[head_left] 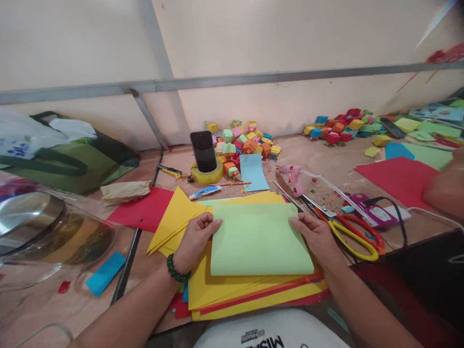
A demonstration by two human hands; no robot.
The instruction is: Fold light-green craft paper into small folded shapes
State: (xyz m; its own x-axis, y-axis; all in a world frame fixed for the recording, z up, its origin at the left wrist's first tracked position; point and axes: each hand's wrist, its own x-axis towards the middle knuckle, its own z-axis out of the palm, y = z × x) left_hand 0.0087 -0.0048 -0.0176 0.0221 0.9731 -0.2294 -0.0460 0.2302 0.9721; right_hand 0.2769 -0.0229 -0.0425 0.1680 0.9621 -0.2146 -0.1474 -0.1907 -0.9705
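A light green sheet of paper [259, 241] is held up at its far corners, its near side curving down over a stack of yellow, orange and red paper [213, 292]. My left hand [194, 237], with a green bead bracelet at the wrist, pinches the left edge between thumb and curled fingers. On the opposite edge my right hand [314, 234] grips the same sheet, thumb on top. Yellow triangular pieces [174, 220] lie beside my left hand. Close to my right hand rest scissors with yellow handles [357, 241] and a second pair with orange-red handles [369, 229].
A pink glue gun [294, 179] and a purple power box [377, 212] with cables are at right. Behind stand a phone [204, 151] on a tape roll and piled paper cubes [250, 140]. A glass teapot [54, 227] is at left. Another person's hand [444, 186] touches red paper [402, 181].
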